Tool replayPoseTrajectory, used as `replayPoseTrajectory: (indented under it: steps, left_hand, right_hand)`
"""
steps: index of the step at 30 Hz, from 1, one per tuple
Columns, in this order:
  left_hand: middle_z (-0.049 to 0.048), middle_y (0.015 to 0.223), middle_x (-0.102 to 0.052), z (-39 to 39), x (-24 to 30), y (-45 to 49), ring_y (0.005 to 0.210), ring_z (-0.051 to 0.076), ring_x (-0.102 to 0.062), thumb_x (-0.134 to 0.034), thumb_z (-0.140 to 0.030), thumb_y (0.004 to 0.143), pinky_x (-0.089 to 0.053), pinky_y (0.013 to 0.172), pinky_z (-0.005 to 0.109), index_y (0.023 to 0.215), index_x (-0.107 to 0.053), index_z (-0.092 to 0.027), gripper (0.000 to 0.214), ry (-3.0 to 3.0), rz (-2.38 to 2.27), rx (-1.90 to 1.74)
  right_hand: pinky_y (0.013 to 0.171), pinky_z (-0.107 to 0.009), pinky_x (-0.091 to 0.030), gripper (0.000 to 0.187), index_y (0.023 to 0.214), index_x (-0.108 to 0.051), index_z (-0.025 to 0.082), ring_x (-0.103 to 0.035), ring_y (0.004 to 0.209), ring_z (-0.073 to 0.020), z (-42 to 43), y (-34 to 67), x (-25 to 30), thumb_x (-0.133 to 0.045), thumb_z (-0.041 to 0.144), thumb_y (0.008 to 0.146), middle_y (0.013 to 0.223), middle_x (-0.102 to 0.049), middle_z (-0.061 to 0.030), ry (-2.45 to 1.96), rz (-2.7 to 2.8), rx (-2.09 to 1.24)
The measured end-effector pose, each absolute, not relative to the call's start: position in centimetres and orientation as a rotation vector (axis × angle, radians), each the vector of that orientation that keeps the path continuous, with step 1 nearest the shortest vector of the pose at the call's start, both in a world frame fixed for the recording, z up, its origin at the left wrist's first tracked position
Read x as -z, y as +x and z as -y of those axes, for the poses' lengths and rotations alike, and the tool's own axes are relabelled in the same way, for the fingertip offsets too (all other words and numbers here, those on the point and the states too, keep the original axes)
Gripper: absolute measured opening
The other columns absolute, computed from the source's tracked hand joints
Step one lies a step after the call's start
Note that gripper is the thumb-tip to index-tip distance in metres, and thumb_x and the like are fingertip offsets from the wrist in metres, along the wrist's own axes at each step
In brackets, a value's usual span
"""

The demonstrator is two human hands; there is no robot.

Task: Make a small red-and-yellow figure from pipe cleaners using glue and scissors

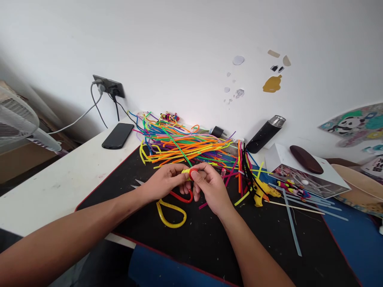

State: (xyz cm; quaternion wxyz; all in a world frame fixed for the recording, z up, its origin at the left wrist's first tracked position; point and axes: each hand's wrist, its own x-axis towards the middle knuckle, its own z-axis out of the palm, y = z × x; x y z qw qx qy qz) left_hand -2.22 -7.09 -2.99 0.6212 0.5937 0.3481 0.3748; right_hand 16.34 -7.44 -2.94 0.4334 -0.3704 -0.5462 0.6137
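Above the black mat, both of my hands meet over a small yellow and red coiled pipe cleaner piece (188, 172). My left hand (167, 180) pinches its yellow end with closed fingers. On the red end, the thumb and fingers of my right hand (211, 185) are closed. A green pipe cleaner (176, 145) runs from the pile down to the piece; whether it joins it, I cannot tell. Scissors (170, 225) with one yellow and one red handle loop lie under my hands, partly hidden by them. Behind is a pile of colourful pipe cleaners (191, 145).
A yellow glue gun (263, 193) lies to the right, near translucent glue sticks (291, 227). A black flask (265, 135) leans against the wall beside a white box (281, 159). On the left are a phone (117, 135) and a fan (18, 115).
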Motion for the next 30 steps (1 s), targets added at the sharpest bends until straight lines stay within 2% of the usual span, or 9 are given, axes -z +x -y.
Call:
replayPoseTrajectory:
  steps: [14,17,23,30]
  left_hand:
    - [0.006,0.073,-0.073,6.8,3.6,-1.7,0.06,0.015,-0.068,-0.076,-0.055,0.088,-0.057,0.061,0.025,0.079,-0.068,-0.012,0.044,1.167,-0.772,-0.856]
    - [0.0071,0.077,-0.074,6.7,4.1,-1.6,0.062,0.015,-0.07,-0.08,-0.052,0.085,-0.058,0.062,0.024,0.082,-0.07,-0.012,0.042,1.046,-0.73,-0.843]
    - [0.0095,0.082,-0.074,6.7,3.7,-1.9,0.066,0.016,-0.072,-0.076,-0.054,0.089,-0.058,0.064,0.026,0.087,-0.069,-0.011,0.043,1.04,-0.694,-0.851]
    - [0.004,0.073,-0.071,6.7,3.5,-2.0,0.06,0.015,-0.068,-0.072,-0.057,0.09,-0.055,0.06,0.026,0.082,-0.065,-0.014,0.044,1.285,-0.854,-0.853]
  right_hand:
    - [0.041,-0.022,-0.042,0.04,0.097,-0.06,0.021,-0.053,0.036,-0.0112,7.2,16.4,3.4,-0.074,0.057,0.089,0.049,-0.055,0.0099,-0.953,1.326,-1.522]
    - [0.041,-0.021,-0.042,0.04,0.095,-0.061,0.02,-0.053,0.037,-0.011,7.0,16.6,3.4,-0.075,0.057,0.089,0.05,-0.055,0.0093,-0.981,1.295,-1.522]
    - [0.041,-0.022,-0.043,0.04,0.097,-0.062,0.02,-0.052,0.036,-0.0108,7.1,16.6,3.0,-0.076,0.057,0.088,0.049,-0.055,0.0095,-0.975,1.305,-1.515]
    - [0.04,-0.021,-0.042,0.04,0.099,-0.06,0.021,-0.053,0.036,-0.0114,7.2,16.3,3.6,-0.073,0.058,0.09,0.049,-0.056,0.0097,-0.982,1.37,-1.512]
